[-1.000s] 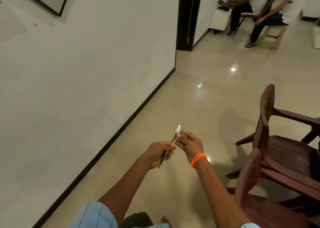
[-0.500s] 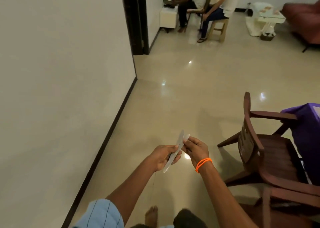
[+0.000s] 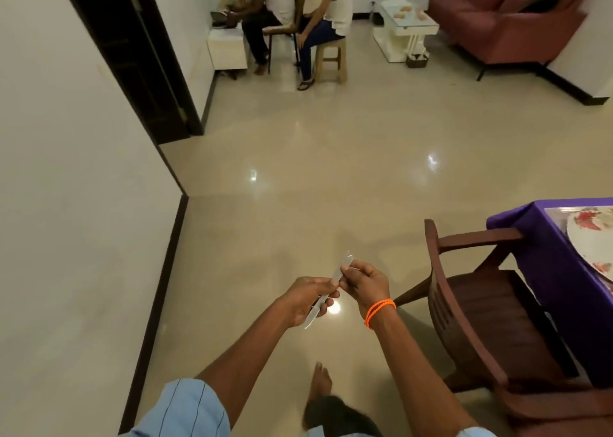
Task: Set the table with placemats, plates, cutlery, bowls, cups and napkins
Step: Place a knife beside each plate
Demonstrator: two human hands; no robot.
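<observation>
I note both hands hold the cutlery (image 3: 331, 282) mid-air: left hand (image 3: 306, 300) grips the lower end, right hand (image 3: 366, 282) pinches the top. Table (image 3: 544, 247) stands right; lay each piece beside the plate (image 3: 588, 237).

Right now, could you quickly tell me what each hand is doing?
Left hand: closed around the lower part of the cutlery.
Right hand: fingers pinching the upper part of the same cutlery; which pieces they are cannot be told.
</observation>
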